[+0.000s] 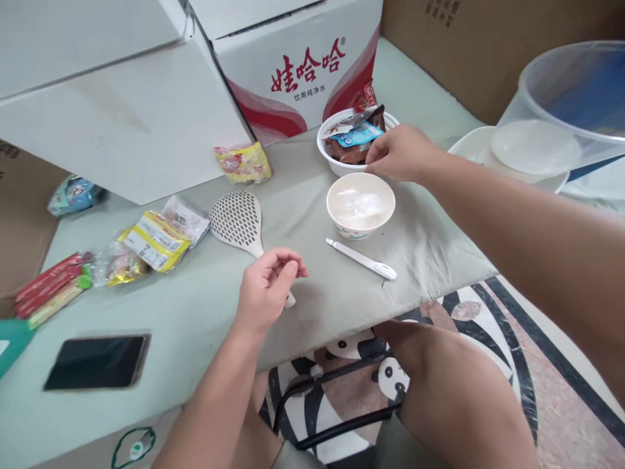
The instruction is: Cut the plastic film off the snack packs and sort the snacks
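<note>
My right hand (pixel 398 153) reaches to the right rim of a white bowl (pixel 336 168) filled with snack packets, a blue one (pixel 359 135) on top. Its fingers are closed at the packets' edge; what they pinch, if anything, is hidden. My left hand (pixel 271 283) hovers above the handle of a slotted skimmer (pixel 237 220), fingers curled loosely, nothing visible in them. Just in front of the packet bowl is a paper bowl (pixel 361 228) with clear plastic wrapping (pixel 359 205) inside. A white peeler-like tool (pixel 361 258) lies nearer the table edge.
A yellow packet (pixel 244 163) lies by the white carton (pixel 303 71). More packets (pixel 156 241), red sticks (pixel 51 283) and a phone (pixel 97 362) are on the left. At the right stand a clear tub (pixel 532 98) and a white plate (pixel 471 144).
</note>
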`<state>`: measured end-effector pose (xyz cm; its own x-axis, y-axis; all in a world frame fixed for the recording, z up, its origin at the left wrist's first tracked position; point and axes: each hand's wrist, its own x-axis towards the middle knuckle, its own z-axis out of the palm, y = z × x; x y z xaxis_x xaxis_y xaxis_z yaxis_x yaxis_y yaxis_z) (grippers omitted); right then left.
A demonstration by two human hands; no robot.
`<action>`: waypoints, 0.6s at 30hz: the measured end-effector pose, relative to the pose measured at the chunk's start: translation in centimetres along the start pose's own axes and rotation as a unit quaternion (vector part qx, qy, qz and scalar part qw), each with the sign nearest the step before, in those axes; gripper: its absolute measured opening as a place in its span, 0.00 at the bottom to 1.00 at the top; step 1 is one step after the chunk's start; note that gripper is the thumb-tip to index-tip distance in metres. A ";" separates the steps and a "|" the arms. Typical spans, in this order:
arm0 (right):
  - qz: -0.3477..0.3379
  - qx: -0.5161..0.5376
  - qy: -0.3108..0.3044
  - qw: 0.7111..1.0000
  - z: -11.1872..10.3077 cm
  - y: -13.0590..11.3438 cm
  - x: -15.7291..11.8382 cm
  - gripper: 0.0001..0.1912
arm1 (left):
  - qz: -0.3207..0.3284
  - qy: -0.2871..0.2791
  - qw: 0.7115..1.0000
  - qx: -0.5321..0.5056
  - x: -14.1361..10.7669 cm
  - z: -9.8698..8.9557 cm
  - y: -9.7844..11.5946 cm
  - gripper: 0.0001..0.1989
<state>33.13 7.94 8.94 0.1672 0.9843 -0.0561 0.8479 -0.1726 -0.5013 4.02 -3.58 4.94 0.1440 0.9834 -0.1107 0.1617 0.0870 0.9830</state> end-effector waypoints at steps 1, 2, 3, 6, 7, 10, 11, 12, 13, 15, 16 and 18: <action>0.002 0.007 0.017 1.000 0.1 0.6 0.0 0.03 | 0.001 -0.003 1.000 -0.003 0.6 0.6 0.4 0.02; 0.002 0.012 0.036 0.999 0.3 1.2 0.0 0.03 | 0.006 -0.006 1.000 -0.006 1.3 1.3 0.9 0.02; 0.000 0.016 0.053 0.998 0.5 1.8 -0.1 0.02 | 0.013 -0.010 1.000 -0.009 2.4 2.0 1.5 0.02; -0.003 0.020 0.115 0.993 1.2 3.3 -0.1 0.02 | 0.039 -0.034 0.999 -0.004 6.9 4.6 3.5 0.06; 0.000 0.020 0.138 0.990 1.4 3.6 0.0 0.02 | 0.041 -0.042 0.998 -0.011 8.7 5.5 4.2 0.08; 0.013 0.015 0.184 0.983 1.9 4.3 0.7 0.02 | 0.016 -0.037 0.999 -0.022 14.5 7.9 6.0 0.12; 0.012 0.012 0.187 0.982 1.9 4.5 1.1 0.01 | 0.008 -0.026 1.000 -0.014 16.3 8.6 6.4 0.14; 0.009 0.009 0.186 0.983 1.9 4.6 1.5 0.01 | 0.008 -0.012 1.000 -0.002 17.9 9.1 6.7 0.14; 0.008 0.007 0.183 0.983 1.8 4.8 2.0 0.01 | 0.010 -0.003 1.000 0.014 19.3 9.6 6.8 0.15; 0.023 0.013 0.178 0.984 1.5 5.1 3.0 0.02 | -0.007 -0.020 0.999 0.044 21.5 10.2 6.8 0.15; 0.041 0.018 0.175 0.984 1.3 5.2 3.5 0.02 | -0.017 -0.035 0.998 0.052 22.4 10.5 6.7 0.16; 0.089 0.020 0.169 0.981 0.6 5.1 4.4 0.05 | -0.039 -0.074 0.995 0.050 23.7 11.2 6.4 0.19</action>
<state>37.85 11.41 5.59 0.4741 0.8691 0.1409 0.7712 -0.3327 -0.5427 19.40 18.47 6.94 0.2682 0.9395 -0.2130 0.2740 0.1375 0.9519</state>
